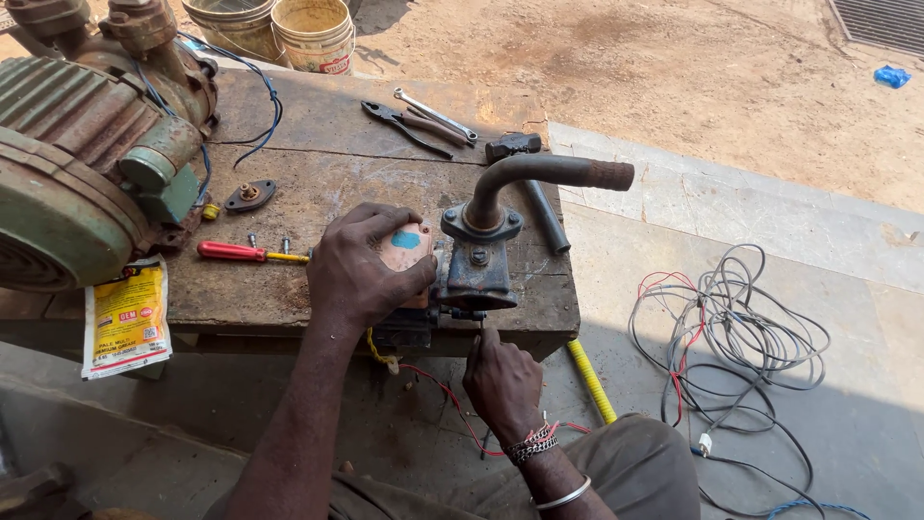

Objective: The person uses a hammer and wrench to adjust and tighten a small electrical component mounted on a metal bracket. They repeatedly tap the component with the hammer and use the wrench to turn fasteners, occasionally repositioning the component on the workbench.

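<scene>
A small pump (478, 258) with a grey cast body and a curved rusty pipe (549, 175) stands at the front edge of a worn wooden bench (318, 183). My left hand (364, 266) lies flat over the pump's pinkish motor end and grips it. My right hand (502, 381) is below the bench edge, fingers pinched up against the underside of the pump body; whether it holds a small tool or a bolt is hidden. Red wires (438, 385) hang from the pump between my arms.
A big green motor (82, 159) fills the bench's left end. A red-handled screwdriver (241, 253), loose screws, a flange (249, 195), pliers (409, 122), a spanner (435, 115) and a hammer (531, 183) lie on the bench. Two buckets (313, 34) stand behind; a wire tangle (741, 327) lies right.
</scene>
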Demonstrator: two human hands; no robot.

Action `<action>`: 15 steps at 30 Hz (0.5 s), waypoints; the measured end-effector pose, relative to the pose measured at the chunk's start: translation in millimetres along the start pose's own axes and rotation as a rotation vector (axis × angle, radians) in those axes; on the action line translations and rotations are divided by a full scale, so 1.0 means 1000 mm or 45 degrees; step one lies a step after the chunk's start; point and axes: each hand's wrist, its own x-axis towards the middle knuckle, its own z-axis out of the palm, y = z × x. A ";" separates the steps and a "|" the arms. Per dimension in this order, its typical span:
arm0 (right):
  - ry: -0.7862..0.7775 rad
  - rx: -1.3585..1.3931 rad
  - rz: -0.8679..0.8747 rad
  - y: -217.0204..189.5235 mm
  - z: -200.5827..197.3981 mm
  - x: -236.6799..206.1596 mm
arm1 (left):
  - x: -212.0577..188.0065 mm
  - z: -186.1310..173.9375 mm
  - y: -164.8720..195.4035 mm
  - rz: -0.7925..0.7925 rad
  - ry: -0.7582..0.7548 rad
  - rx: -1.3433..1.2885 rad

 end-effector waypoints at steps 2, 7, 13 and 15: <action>-0.047 -0.050 -0.024 0.008 -0.003 -0.001 | 0.000 0.001 0.000 -0.002 -0.006 0.003; -0.162 -0.044 -0.103 0.025 -0.025 -0.012 | 0.000 0.003 -0.002 -0.027 -0.028 -0.024; -0.263 -0.065 0.013 0.018 -0.065 0.007 | 0.000 0.005 -0.005 -0.012 -0.011 -0.008; -0.293 -0.092 0.004 0.010 -0.079 0.016 | 0.000 0.005 -0.005 -0.013 -0.021 -0.024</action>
